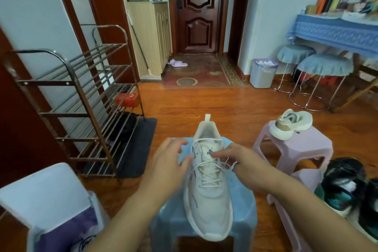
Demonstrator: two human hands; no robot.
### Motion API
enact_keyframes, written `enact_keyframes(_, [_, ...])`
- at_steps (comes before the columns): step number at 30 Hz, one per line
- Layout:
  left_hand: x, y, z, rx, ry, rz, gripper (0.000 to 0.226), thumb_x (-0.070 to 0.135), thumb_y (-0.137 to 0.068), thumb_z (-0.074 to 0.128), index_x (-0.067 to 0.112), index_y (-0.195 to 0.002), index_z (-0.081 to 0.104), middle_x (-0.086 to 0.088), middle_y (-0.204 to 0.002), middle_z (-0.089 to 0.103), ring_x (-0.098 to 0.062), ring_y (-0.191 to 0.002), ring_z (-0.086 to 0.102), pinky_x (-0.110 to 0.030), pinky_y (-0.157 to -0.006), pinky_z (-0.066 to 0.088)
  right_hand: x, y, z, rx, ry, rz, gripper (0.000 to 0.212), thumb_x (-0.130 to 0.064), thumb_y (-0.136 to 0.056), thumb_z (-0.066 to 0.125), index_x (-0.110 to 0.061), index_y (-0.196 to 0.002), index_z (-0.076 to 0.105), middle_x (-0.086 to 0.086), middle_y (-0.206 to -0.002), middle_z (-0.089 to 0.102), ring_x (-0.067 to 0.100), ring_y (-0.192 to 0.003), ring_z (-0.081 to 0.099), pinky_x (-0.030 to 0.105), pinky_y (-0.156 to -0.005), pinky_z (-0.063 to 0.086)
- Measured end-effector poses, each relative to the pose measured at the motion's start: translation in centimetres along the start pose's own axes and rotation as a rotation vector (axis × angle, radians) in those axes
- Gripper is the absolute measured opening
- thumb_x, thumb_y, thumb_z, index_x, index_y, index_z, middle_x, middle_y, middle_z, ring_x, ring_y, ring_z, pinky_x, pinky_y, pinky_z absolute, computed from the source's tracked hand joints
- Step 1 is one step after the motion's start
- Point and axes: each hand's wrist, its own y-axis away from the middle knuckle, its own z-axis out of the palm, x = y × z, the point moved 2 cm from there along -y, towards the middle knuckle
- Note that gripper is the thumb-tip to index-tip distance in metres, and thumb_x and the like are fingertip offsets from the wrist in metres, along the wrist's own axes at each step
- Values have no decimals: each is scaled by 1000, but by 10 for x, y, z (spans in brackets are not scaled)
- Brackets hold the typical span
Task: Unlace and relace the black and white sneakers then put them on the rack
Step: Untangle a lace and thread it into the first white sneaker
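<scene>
A white sneaker point(208, 196) with cream laces lies on a light blue plastic stool point(244, 204), toe toward me and heel away. My left hand point(168, 161) rests against the shoe's left side, thumb by the eyelets and fingers spread. My right hand point(239, 161) pinches the lace near the tongue, with a loop of lace around a finger. A second whitish sneaker point(290, 124) sits on a pink stool point(306, 145) to the right. The metal shoe rack point(81, 108) stands at the left against the wall.
Dark teal-and-black shoes point(345, 186) lie on the floor at the right. A white box with a purple bag point(53, 206) is at the lower left. Behind are a grey bin point(262, 73), two covered round stools point(325, 67), a blue-clothed table point(337, 30) and a wooden door point(197, 8).
</scene>
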Motion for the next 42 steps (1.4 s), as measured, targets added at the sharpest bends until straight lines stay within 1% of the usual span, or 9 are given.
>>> enact_keyframes(7, [9, -2, 26, -257, -131, 110, 20, 38, -103, 54, 24, -89, 50, 9, -95, 48, -14, -96, 47, -32, -81, 40, -10, 2, -5, 17, -4, 44, 71, 18, -85, 39, -33, -123, 70, -16, -99, 56, 4, -88, 58, 17, -80, 47])
enact_keyframes(10, [0, -8, 6, -203, -291, 233, 24, 33, -104, 53, 26, -85, 41, 9, -89, 38, -17, -90, 44, -32, -74, 30, -12, 4, -7, 18, 62, 46, 73, 15, -86, 38, -39, -125, 68, -17, -101, 55, 3, -90, 57, 20, -83, 48])
enact_keyframes(12, [-14, -16, -21, -105, -339, 155, 26, 31, -103, 55, 27, -82, 40, 9, -84, 35, -16, -85, 39, -34, -73, 32, -11, 5, -9, 13, 121, 52, 74, 13, -87, 39, -44, -126, 66, -17, -105, 55, 2, -92, 57, 21, -83, 49])
enact_keyframes(16, [-35, -11, -54, -170, -415, -34, 29, 34, -103, 55, 25, -78, 46, 8, -87, 46, -12, -85, 41, -33, -72, 34, -14, 6, -4, 16, 174, 24, 69, 8, -90, 42, -47, -126, 65, -22, -106, 54, -2, -94, 55, 13, -79, 41])
enact_keyframes(21, [-34, 6, -50, -209, 83, -274, 11, 27, -94, 70, 29, -93, 59, 6, -93, 64, -8, -89, 61, -28, -71, 45, -13, 5, -4, 42, 156, 36, 66, 7, -88, 45, -45, -120, 68, -23, -102, 57, -2, -89, 56, 14, -79, 42])
enact_keyframes(24, [-41, 9, -49, -228, 367, -393, 37, -6, -88, 64, 25, -105, 60, -3, -107, 69, -15, -97, 68, -35, -91, 55, -15, 6, -1, 115, 129, 15, 70, 8, -86, 43, -47, -124, 63, -21, -98, 53, -3, -89, 53, 11, -72, 36])
enact_keyframes(29, [-36, 0, -46, -43, 443, -374, 13, 8, -92, 72, 19, -96, 78, -3, -81, 77, -8, -74, 71, -26, -81, 57, -20, 3, -2, 397, -31, -6, 56, 6, -89, 47, -30, -130, 62, -19, -96, 50, -2, -90, 52, 13, -71, 36])
enact_keyframes(36, [-7, -4, 0, -117, 397, -351, 26, 22, -93, 71, 6, -73, 70, 1, -60, 58, -1, -47, 43, -18, -51, 38, -24, -2, 2, 463, 4, -37, 36, -3, -91, 60, -32, -108, 71, -16, -104, 51, 1, -97, 51, 23, -82, 44])
enact_keyframes(42, [3, -10, 17, -100, 241, -322, 19, 27, -92, 65, 20, -75, 68, 5, -71, 69, -7, -67, 62, -28, -64, 49, -34, -9, 29, 465, 419, -192, 26, -18, -86, 70, -31, -107, 76, 8, -142, 50, 34, -129, 40, 42, -104, 40])
